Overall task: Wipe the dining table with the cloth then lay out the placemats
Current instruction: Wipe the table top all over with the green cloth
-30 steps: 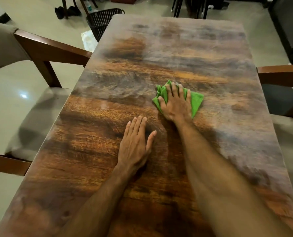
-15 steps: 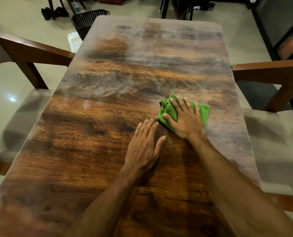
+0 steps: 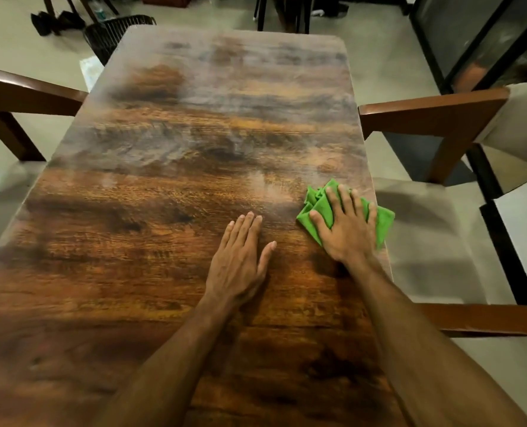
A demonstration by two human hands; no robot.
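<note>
You see a wooden armchair on the right, its brown armrest reaching toward the long edge of the surface and a pale cushioned seat below it. A second brown armrest sits nearer you on that side. On the left, another armchair shows the same brown arm and pale seat. Beyond the far left corner stands a dark slatted basket on the pale tiled floor, with dark shoes farther left. Dark chair legs stand past the far end. A black-framed glass panel fills your upper right.
</note>
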